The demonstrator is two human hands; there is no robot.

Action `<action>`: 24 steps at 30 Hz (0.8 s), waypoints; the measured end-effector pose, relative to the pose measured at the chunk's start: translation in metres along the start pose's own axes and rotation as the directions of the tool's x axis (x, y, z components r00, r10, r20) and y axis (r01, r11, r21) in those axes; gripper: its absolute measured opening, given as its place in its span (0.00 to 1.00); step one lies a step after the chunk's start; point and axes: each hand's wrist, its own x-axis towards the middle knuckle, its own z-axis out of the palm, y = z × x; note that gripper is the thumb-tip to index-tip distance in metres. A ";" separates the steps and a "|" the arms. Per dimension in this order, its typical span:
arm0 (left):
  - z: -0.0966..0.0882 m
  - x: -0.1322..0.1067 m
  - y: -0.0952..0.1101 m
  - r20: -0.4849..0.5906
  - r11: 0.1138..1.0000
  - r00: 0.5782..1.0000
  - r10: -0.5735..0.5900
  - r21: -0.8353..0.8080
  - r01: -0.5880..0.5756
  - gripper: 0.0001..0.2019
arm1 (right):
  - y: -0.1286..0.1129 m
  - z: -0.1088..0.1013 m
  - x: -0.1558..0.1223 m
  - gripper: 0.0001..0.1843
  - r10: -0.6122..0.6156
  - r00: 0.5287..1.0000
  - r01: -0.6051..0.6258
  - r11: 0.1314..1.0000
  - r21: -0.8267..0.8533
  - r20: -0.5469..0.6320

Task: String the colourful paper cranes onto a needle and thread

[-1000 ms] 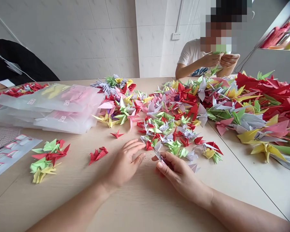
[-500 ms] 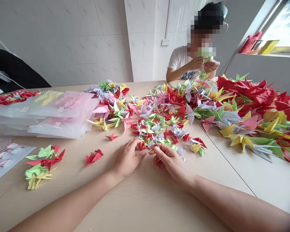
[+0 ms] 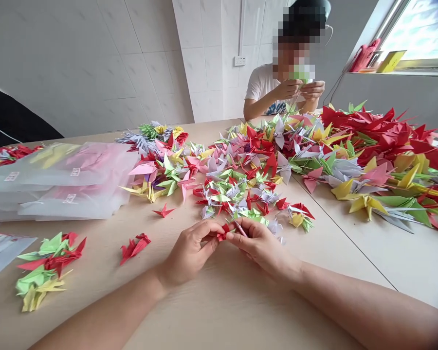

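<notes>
Between the fingertips of my left hand (image 3: pixel 191 250) is a small folded red paper crane (image 3: pixel 223 232), partly hidden by the fingers. My right hand (image 3: pixel 264 248) is closed around a slim, pointed metal tool (image 3: pixel 240 227) that looks like tweezers; its thumb and finger also meet the crane's right side. Both hands are just above the table, close together. Right behind them spreads a cluster of small paper cranes (image 3: pixel 233 189) in red, green and lilac. A loose red crane (image 3: pixel 135 248) and a smaller red crane (image 3: pixel 164 210) lie left of my left hand.
Larger paper cranes (image 3: pixel 379 131) are heaped at the right. Stacked translucent bags (image 3: pixel 73 194) lie at the left, with a small group of cranes (image 3: pixel 51 267) in front. Across the table a person (image 3: pixel 277 92) holds green paper in both hands. A seam (image 3: pixel 350 240) crosses the tabletop.
The red crane now shows between my hands, and the pointed tool is more visible in my right hand. The view has shifted slightly. The person opposite still holds the green paper.
</notes>
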 end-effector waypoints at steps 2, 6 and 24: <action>-0.002 0.000 0.001 0.019 0.994 1.000 -0.024 -0.108 0.026 0.05 | 0.000 0.000 0.000 0.15 0.023 1.000 -0.023 1.000 -0.009 0.006; -0.006 0.000 0.006 0.105 0.947 0.988 -0.117 -0.287 0.143 0.08 | 0.001 0.000 -0.001 0.16 0.057 0.998 -0.057 0.998 -0.025 -0.006; -0.010 0.003 0.000 0.011 0.837 0.957 -0.290 -0.482 0.259 0.07 | -0.002 0.000 -0.007 0.15 -0.076 0.996 0.073 0.994 -0.081 -0.034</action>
